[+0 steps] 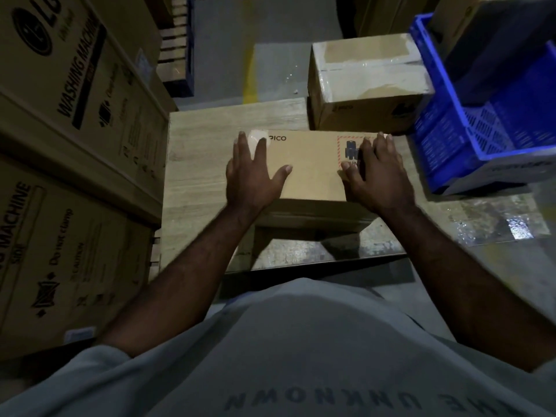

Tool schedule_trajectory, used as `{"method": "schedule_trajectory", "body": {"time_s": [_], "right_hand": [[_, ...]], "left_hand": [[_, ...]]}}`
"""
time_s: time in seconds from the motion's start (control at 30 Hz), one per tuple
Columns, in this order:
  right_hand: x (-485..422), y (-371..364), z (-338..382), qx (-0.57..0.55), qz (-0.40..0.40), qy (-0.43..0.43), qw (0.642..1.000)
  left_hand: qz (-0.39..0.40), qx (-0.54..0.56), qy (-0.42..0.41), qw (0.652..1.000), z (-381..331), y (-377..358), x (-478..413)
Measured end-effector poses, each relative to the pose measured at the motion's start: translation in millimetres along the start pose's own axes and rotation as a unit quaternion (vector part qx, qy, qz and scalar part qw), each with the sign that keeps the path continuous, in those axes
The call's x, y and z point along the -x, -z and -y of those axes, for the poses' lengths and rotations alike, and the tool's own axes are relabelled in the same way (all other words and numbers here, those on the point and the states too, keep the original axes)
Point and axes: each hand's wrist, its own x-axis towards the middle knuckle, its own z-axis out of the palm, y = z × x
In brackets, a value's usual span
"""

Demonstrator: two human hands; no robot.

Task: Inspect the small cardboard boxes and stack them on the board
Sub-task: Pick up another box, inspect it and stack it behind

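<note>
Stacking step, seemingly: small box (310,170) on board (198,164) under left hand (254,176) and right hand (374,176), both laid flat, grip slack. Next, likely: lift away, fetch taped box (367,82).

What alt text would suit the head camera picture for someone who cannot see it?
Seen from above, a person's left hand and right hand lie flat on a small cardboard box over a wooden board. A taped box stands behind, a blue crate to the right.
</note>
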Motion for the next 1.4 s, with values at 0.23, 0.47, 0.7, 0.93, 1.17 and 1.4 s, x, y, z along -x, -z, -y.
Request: {"method": "schedule_trajectory", "body": {"time_s": [0.23,0.47,0.7,0.93,1.17,1.4], "right_hand": [[35.5,-15.6,-11.0,0.007,-0.032,-0.030,0.999],[40.8,-24.2,-9.0,-0.068,-0.051,-0.064,0.994],[32.8,-27.0,-12.9,-0.216,-0.056,-0.031,0.974],[14.6,-64.7,-12.4,-0.395,0.076,-0.011,0.916],[14.8,-72.4,-27.1,-0.500,0.115,-0.097,0.853],[27.7,-12.9,-20.9,-0.560,-0.030,-0.106,0.821]], "left_hand": [[0.028,0.221,0.147,0.964,15.9,-0.7,41.0],[0.036,0.360,0.173,0.916,10.4,8.5,52.6],[-0.036,0.407,0.028,0.912,-2.7,48.5,54.9],[-0.024,0.148,-0.111,0.982,-38.6,74.8,47.5],[0.024,-0.071,-0.224,0.972,-81.7,39.2,59.2],[0.046,-0.137,-0.289,0.946,-97.8,13.3,60.5]]}}
